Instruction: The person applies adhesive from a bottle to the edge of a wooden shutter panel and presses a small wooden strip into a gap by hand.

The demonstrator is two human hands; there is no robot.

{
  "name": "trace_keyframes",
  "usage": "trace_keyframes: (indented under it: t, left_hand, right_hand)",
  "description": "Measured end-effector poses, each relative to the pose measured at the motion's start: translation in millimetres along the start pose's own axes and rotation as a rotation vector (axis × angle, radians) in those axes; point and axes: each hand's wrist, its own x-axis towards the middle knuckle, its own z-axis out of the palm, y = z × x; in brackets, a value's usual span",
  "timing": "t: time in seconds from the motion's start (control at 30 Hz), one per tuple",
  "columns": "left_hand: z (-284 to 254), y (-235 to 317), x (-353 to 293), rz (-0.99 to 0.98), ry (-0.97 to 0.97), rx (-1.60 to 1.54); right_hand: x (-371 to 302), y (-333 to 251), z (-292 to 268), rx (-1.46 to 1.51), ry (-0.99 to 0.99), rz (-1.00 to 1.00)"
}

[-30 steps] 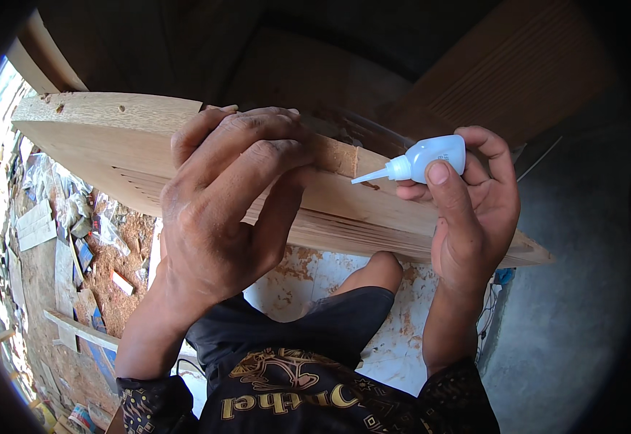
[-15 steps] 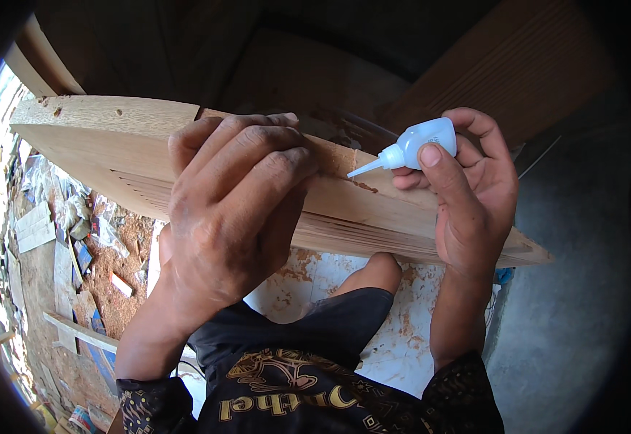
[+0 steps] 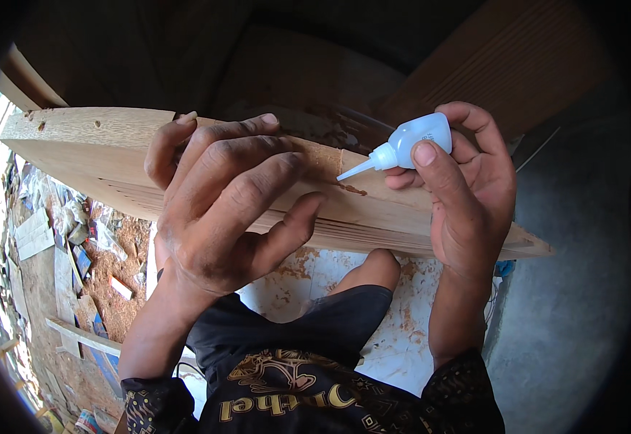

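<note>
Your right hand (image 3: 467,189) grips a small translucent bottle (image 3: 424,141) between thumb and fingers, its nozzle (image 3: 359,170) slanting down toward your left hand. Your left hand (image 3: 218,199) is open, fingers loosely bent over the upper edge of a wooden panel (image 3: 395,210), thumb held apart from them; you can't tell here how firmly the fingertips touch. Between your hands, the nozzle's tip is just beside a brown streak (image 3: 351,189) on the panel; contact is unclear. The panel reaches out past both your hands, with two dark holes in its edge left of your left hand. Farther left lie wood offcuts (image 3: 33,233) and sawdust (image 3: 129,267). Beyond your right hand is a grooved board (image 3: 507,65), in shadow.
</note>
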Motion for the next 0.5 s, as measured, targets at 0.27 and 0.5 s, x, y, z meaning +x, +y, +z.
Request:
trace_keyframes:
  t: [0.27,0.5]
  left_hand:
    - [-1.6,10.5,10.4,-0.015,-0.063,0.062]
    - [-3.4,12.7,10.3,-0.027,-0.095,0.093]
  right_hand:
    - [-2.3,-3.6,-0.1,0.02,0.02,0.019]
    - [-13.8,-6.8,-5.5,-0.017,0.089,0.036]
